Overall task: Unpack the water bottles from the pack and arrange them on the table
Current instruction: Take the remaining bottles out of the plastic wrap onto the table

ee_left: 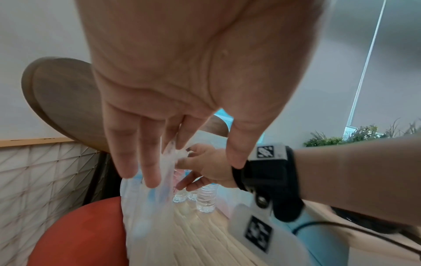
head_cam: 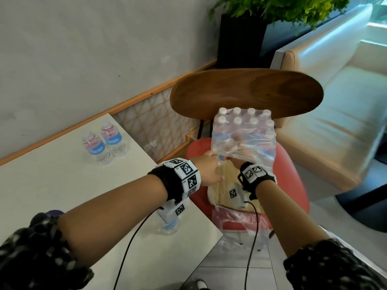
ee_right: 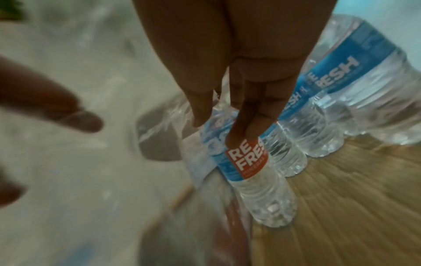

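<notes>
A shrink-wrapped pack of water bottles point(head_cam: 245, 130) with white caps stands on the red chair seat point(head_cam: 293, 174), its clear wrap torn open at the near side. My left hand point(head_cam: 209, 170) pinches the loose wrap point(ee_left: 145, 207) at the opening. My right hand point(head_cam: 236, 162) reaches inside the wrap, thumb and fingers closed round the top of one bottle point(ee_right: 248, 167) with a blue and red label. Two unpacked bottles point(head_cam: 95, 148) point(head_cam: 114, 139) stand side by side on the white table point(head_cam: 62, 185). A third bottle point(head_cam: 169, 226) stands near the table's edge, partly hidden under my left wrist.
The chair's curved wooden back point(head_cam: 247, 91) rises just behind the pack. A pale sofa point(head_cam: 335, 122) lies to the right, and a black planter point(head_cam: 240, 38) with greenery stands behind the chair. The wall runs along the table's far side. Cables hang from both wrists.
</notes>
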The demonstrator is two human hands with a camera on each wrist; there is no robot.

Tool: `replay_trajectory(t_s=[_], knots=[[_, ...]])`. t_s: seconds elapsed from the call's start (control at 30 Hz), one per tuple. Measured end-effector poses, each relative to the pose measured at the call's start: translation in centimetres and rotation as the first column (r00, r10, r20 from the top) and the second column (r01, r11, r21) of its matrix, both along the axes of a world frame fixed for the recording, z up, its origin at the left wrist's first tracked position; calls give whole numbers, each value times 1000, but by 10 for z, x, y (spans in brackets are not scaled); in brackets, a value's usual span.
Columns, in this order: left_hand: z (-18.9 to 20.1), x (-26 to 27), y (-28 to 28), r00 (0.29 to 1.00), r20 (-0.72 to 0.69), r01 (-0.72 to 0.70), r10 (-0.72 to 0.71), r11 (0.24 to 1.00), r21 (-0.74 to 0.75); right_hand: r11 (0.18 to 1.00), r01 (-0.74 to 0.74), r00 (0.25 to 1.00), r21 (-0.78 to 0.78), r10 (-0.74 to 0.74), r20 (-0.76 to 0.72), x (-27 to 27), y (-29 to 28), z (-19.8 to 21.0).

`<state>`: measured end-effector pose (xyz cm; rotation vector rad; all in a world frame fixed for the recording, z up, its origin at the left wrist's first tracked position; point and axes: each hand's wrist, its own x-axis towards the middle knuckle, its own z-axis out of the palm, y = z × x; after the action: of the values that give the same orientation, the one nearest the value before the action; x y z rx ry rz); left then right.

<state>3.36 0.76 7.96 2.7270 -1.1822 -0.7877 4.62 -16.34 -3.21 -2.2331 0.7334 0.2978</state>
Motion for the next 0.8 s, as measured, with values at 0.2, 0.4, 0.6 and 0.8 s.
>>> replay_trajectory(t_s=[0.2,0.4,0.6,0.8], knots=[[-13,2,-10,999,34,10,-11,1000,9,999,36,994,10,-37,100,-59,32,22],[-21,-8,-25,984,99,140,-151,984,111,988,-69,962,135,30,272,-94,50,28],[-23,-3,-28,971,155,174,-182,983,63,996,88,996,20,-88,7,-93,12,21],[-24,7,-28,973,137,179,-189,981,82,996,11,972,-84,-31,-234,-77,-27,26]])
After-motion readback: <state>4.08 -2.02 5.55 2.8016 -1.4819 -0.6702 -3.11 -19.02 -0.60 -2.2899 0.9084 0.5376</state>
